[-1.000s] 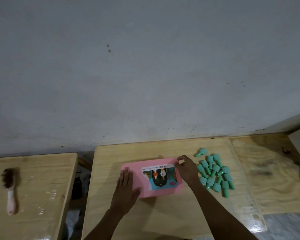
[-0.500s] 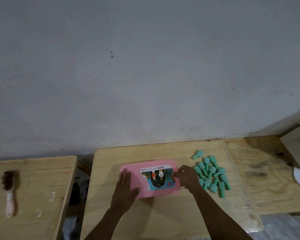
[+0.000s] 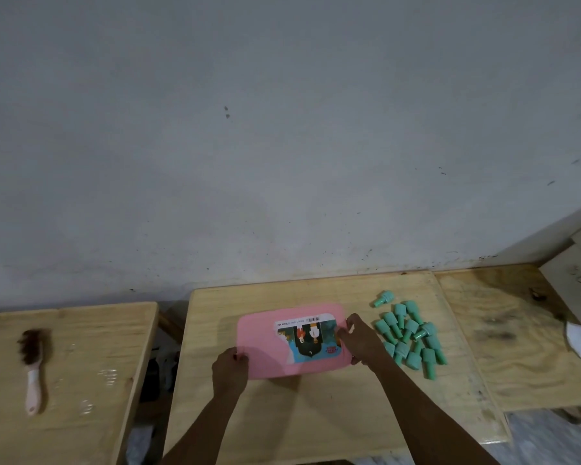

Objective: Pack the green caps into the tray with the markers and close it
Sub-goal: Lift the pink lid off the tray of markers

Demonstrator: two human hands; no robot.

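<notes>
Since the earlier frame the left grip [image 3: 230, 365] has slid off the flat top of the pink tray [image 3: 269, 344], where it lay with straight fingers, back to the tray's near left corner, and its fingers now curl round that edge. The right grip [image 3: 356, 340] has come down from the far right corner to the middle of the right edge, where thumb and fingers seem to pinch the rim. The tray lies shut in the middle of the worktop [image 3: 316, 414], label side up, so I cannot tell whether the markers are inside. The green caps [image 3: 411, 337] all lie loose in a heap on the worktop just right of the right grip, one a little apart at the far end, and none is packed. By my judgement the task has barely begun: both grips look set to open the tray, after which every cap has yet to go in and the lid must be closed again. On the separate worktop to the left lies a brush [image 3: 32, 364], well away from the work.
</notes>
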